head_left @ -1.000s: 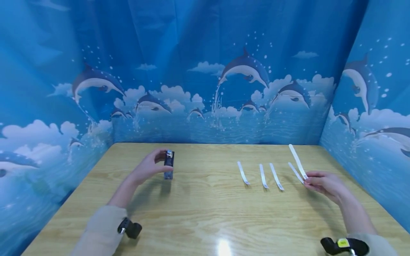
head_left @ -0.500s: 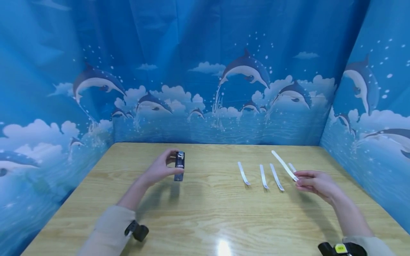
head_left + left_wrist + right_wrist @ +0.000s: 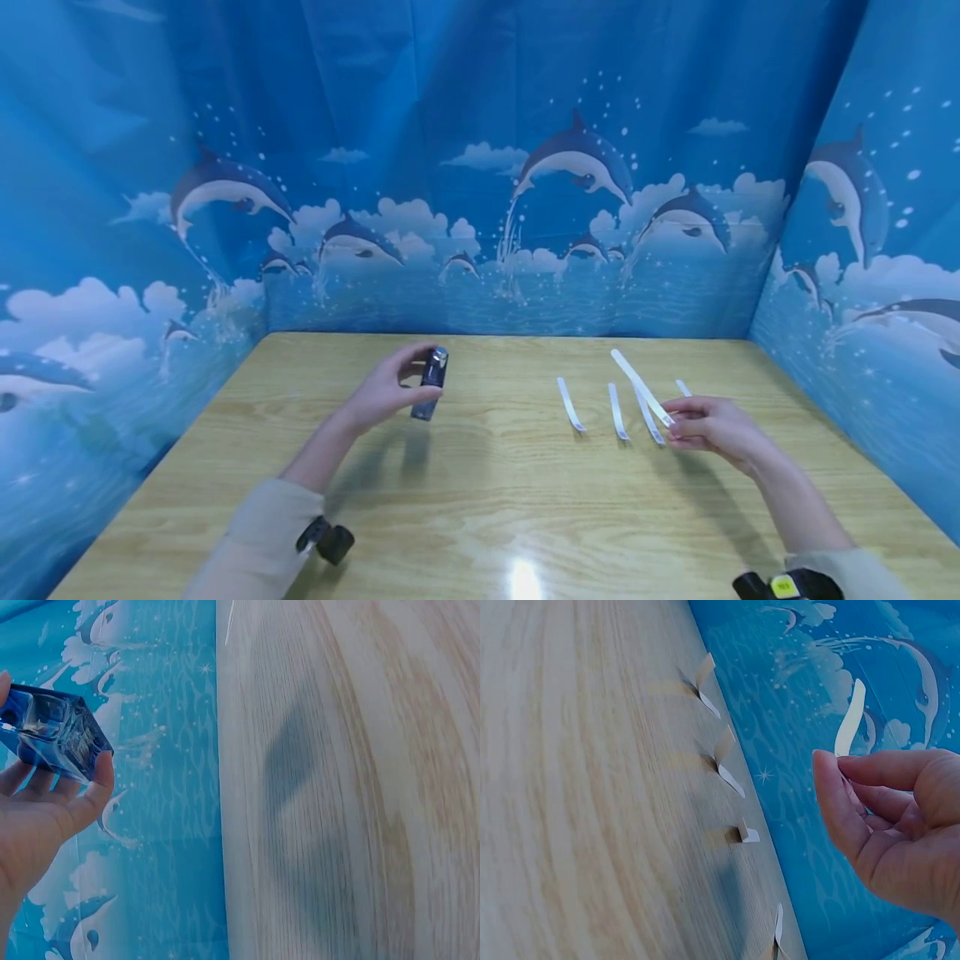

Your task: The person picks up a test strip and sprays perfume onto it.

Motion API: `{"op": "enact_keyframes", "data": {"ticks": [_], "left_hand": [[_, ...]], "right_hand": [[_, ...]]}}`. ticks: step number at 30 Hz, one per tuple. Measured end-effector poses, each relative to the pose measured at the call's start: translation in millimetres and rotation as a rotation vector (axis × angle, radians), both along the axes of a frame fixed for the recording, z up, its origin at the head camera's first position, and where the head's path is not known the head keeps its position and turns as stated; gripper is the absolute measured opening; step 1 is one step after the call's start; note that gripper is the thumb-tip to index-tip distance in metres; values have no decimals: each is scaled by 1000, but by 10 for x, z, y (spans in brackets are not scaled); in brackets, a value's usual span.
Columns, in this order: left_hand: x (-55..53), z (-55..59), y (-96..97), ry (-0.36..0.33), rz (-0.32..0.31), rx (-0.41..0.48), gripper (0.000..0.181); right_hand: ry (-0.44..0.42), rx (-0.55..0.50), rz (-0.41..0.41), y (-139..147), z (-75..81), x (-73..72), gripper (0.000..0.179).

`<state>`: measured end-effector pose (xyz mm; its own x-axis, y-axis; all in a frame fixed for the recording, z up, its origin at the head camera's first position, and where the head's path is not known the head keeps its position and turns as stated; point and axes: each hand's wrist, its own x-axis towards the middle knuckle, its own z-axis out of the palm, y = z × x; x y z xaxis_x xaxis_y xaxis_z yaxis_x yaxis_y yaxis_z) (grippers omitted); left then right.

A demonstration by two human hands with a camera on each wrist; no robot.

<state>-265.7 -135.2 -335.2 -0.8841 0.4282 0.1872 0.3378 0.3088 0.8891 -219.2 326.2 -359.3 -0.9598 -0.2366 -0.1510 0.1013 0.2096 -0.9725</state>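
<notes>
In the head view my left hand [image 3: 375,398] grips a dark glass perfume bottle [image 3: 435,371] with a silver spray top, above the left half of the table. The bottle leans, its top to the right; in the left wrist view its thick clear base [image 3: 56,731] faces the camera. My right hand [image 3: 712,429] pinches the lower end of a white paper test strip [image 3: 632,377] between thumb and fingers. This strip slants up to the left and overlaps another strip [image 3: 651,427] on the table. In the right wrist view the held strip [image 3: 849,724] curves upward.
More bent paper strips lie on the wooden table [image 3: 480,517]: one at the left [image 3: 570,406], a middle strip [image 3: 617,412], and a far-right strip [image 3: 682,387] partly hidden by my right hand. A blue dolphin-print curtain [image 3: 450,167] borders the table's back and sides.
My left hand has moved right with the perfume bottle, which has gone from upright to tilted. My right hand has moved left with the test strip, which now leans further left.
</notes>
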Motion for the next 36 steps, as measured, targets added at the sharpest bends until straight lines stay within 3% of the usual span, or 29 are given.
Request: {"op": "enact_keyframes", "data": {"ticks": [8, 16, 25, 36], "left_hand": [[35, 32, 118, -10, 12, -14, 79], [73, 15, 232, 15, -70, -12, 72], [129, -1, 340, 33, -156, -36, 64], [166, -48, 469, 79, -185, -127, 63]], "right_hand": [[21, 10, 44, -149, -17, 5, 42], [12, 3, 33, -326, 14, 22, 30], [12, 40, 78, -498, 29, -9, 16], [19, 64, 100, -722, 25, 6, 17]]}}
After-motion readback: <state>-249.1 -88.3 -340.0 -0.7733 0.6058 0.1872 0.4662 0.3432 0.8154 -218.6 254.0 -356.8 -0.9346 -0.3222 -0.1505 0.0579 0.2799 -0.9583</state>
